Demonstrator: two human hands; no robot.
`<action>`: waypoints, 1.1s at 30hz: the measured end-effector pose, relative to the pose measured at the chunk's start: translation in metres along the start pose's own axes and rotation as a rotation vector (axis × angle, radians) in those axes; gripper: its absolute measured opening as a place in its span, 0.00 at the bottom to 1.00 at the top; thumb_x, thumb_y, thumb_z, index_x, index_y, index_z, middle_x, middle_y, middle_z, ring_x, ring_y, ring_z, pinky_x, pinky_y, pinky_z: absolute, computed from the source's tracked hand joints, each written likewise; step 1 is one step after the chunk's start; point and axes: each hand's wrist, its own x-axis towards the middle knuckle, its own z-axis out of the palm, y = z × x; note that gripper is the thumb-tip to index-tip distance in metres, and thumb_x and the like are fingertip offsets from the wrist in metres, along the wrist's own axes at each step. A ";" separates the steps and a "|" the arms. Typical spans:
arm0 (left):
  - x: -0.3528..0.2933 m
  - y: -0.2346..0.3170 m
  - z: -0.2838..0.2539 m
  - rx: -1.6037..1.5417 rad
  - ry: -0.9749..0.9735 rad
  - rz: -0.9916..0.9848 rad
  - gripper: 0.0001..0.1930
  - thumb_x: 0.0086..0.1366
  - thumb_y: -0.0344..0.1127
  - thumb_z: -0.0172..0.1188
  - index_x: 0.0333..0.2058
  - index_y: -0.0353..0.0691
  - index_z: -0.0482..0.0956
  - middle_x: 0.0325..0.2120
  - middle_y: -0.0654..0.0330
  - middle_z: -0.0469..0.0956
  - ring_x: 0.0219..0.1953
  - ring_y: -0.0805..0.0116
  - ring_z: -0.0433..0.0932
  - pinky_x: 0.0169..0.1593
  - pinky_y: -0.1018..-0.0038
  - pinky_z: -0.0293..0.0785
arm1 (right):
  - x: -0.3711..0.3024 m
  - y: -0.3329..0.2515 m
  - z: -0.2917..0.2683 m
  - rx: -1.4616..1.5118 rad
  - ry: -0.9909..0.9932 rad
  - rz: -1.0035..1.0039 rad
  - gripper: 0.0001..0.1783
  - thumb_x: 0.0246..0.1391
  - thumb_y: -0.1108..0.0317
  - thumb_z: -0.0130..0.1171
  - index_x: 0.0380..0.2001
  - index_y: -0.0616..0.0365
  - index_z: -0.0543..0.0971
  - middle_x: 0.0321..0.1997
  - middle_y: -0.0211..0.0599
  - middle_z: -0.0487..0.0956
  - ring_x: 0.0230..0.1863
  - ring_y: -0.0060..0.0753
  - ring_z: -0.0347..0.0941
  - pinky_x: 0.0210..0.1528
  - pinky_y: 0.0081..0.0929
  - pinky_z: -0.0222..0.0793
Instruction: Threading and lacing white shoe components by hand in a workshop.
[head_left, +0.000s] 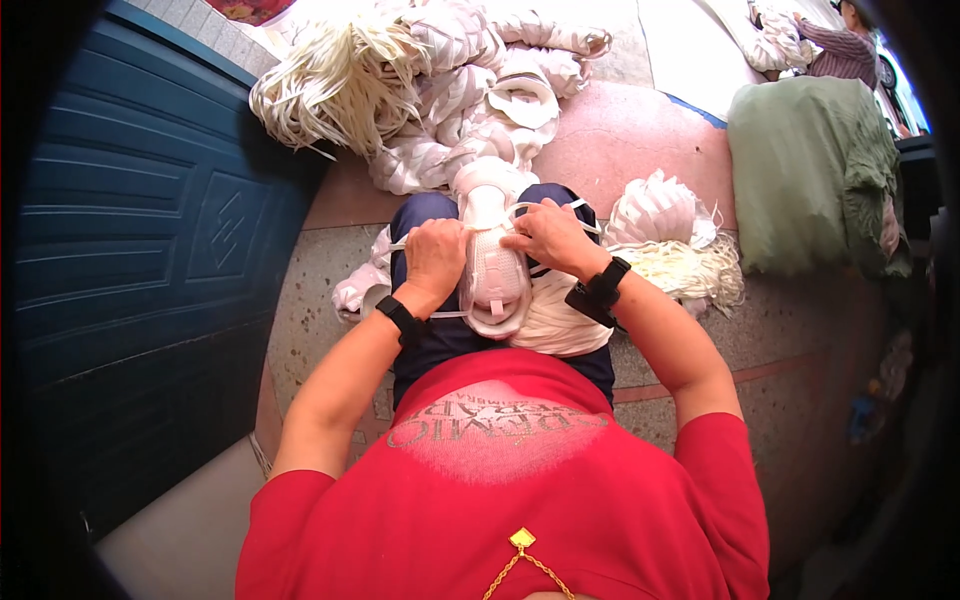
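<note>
A pale pink and white sneaker upper rests between my knees, its tongue and pull tab toward me. My left hand is closed at the upper's left edge, with a white shoelace trailing out beside it. At the other edge my right hand has its thumb and fingers pinched on a white lace, whose loop stands out above the knuckles. What lies inside each grip is partly hidden by the fingers. Both wrists carry black bands.
A heap of bundled uppers and a hank of cream laces lie ahead. More laces and a wrapped bundle sit right of my knee. A green sack stands at right, a blue door at left. Another person sits far right.
</note>
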 end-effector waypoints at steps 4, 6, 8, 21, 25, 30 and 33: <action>-0.009 0.015 -0.014 0.207 -0.032 0.135 0.13 0.49 0.43 0.59 0.24 0.39 0.76 0.23 0.56 0.74 0.30 0.58 0.70 0.32 0.65 0.65 | 0.009 0.004 0.001 0.025 -0.172 0.054 0.18 0.48 0.56 0.46 0.24 0.59 0.77 0.34 0.44 0.74 0.40 0.48 0.68 0.40 0.48 0.63; -0.009 0.013 -0.013 0.182 -0.104 0.141 0.12 0.50 0.42 0.57 0.26 0.39 0.75 0.24 0.55 0.74 0.32 0.57 0.70 0.34 0.64 0.65 | 0.013 0.009 0.007 -0.003 -0.182 0.029 0.16 0.47 0.60 0.45 0.26 0.61 0.77 0.35 0.46 0.74 0.41 0.50 0.68 0.40 0.50 0.64; -0.007 0.004 -0.007 0.162 -0.163 0.123 0.11 0.51 0.40 0.55 0.27 0.39 0.76 0.24 0.55 0.74 0.32 0.57 0.69 0.35 0.64 0.65 | 0.015 0.009 0.007 0.016 -0.227 0.001 0.14 0.45 0.64 0.44 0.26 0.62 0.76 0.36 0.48 0.74 0.41 0.51 0.69 0.40 0.51 0.65; -0.001 -0.012 -0.010 -0.183 -0.272 0.082 0.12 0.53 0.35 0.51 0.33 0.37 0.77 0.26 0.52 0.76 0.33 0.55 0.70 0.38 0.65 0.67 | 0.006 0.010 0.007 0.042 -0.068 -0.117 0.11 0.45 0.67 0.43 0.27 0.60 0.74 0.36 0.43 0.72 0.42 0.46 0.67 0.40 0.49 0.63; -0.002 -0.013 -0.007 -0.164 -0.252 0.102 0.11 0.53 0.35 0.51 0.33 0.38 0.77 0.26 0.53 0.76 0.33 0.56 0.70 0.38 0.66 0.67 | 0.005 0.015 0.011 0.086 -0.006 -0.155 0.10 0.44 0.67 0.45 0.28 0.58 0.74 0.35 0.40 0.72 0.42 0.43 0.67 0.40 0.43 0.64; -0.004 -0.013 -0.006 -0.146 -0.229 0.095 0.11 0.53 0.35 0.51 0.34 0.38 0.77 0.27 0.53 0.76 0.33 0.56 0.71 0.38 0.66 0.67 | 0.002 0.012 0.016 0.147 0.146 -0.222 0.08 0.42 0.69 0.48 0.26 0.58 0.74 0.30 0.38 0.74 0.38 0.40 0.69 0.39 0.37 0.65; -0.004 -0.013 -0.006 -0.137 -0.227 0.100 0.11 0.53 0.34 0.51 0.34 0.39 0.77 0.28 0.53 0.76 0.33 0.56 0.71 0.38 0.66 0.67 | 0.003 0.008 0.018 0.063 0.194 -0.314 0.06 0.40 0.71 0.49 0.23 0.58 0.74 0.26 0.38 0.74 0.35 0.39 0.70 0.39 0.35 0.64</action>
